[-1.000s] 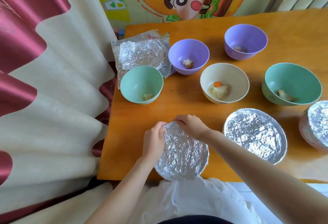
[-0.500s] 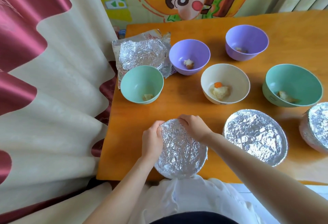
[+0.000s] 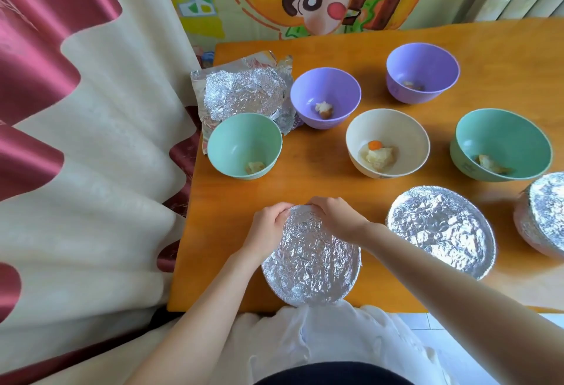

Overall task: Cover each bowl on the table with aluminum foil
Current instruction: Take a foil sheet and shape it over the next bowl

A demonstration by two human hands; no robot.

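Head view: hands [image 3: 300,221] on upright foil-covered bowl [image 3: 311,258].

On the orange table [image 3: 320,177] stand two lilac bowls [image 3: 325,94], two mint-green bowls [image 3: 244,140] and one cream bowl [image 3: 387,134], beside crinkled silver foil [image 3: 244,94] and a maroon-and-cream scalloped curtain [image 3: 76,110].
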